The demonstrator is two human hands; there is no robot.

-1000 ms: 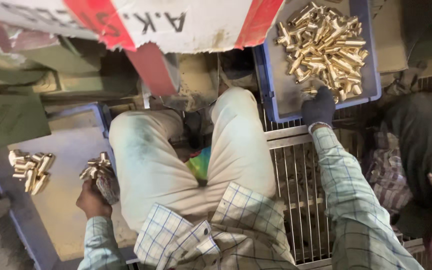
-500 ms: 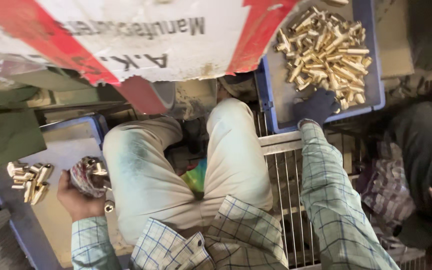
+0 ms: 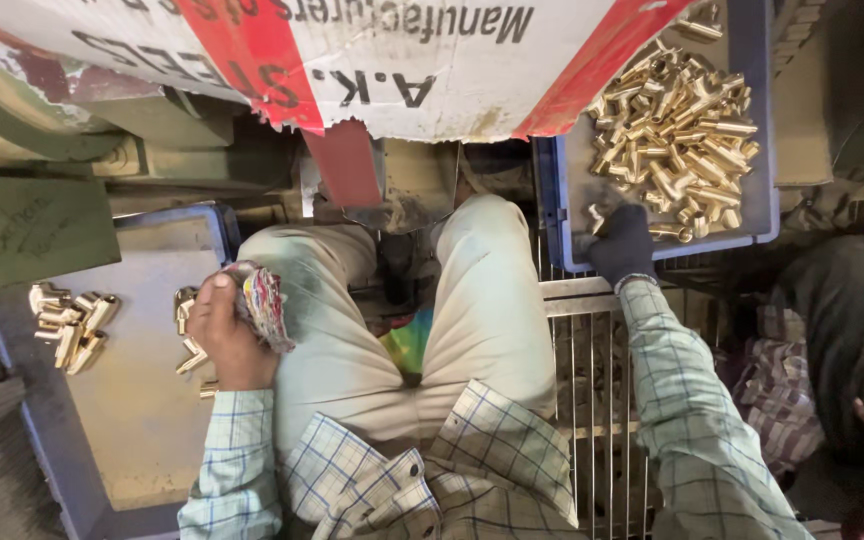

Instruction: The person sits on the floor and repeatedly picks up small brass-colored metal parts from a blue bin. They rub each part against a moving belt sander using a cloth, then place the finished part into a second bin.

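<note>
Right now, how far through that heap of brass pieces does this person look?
Early, by the look of it. Done: two small clusters of brass pieces lie in the left tray. In hand: the left hand grips a colourful cloth over that tray, while the gloved right hand reaches into the right tray. Left: a big brass heap there.
</note>
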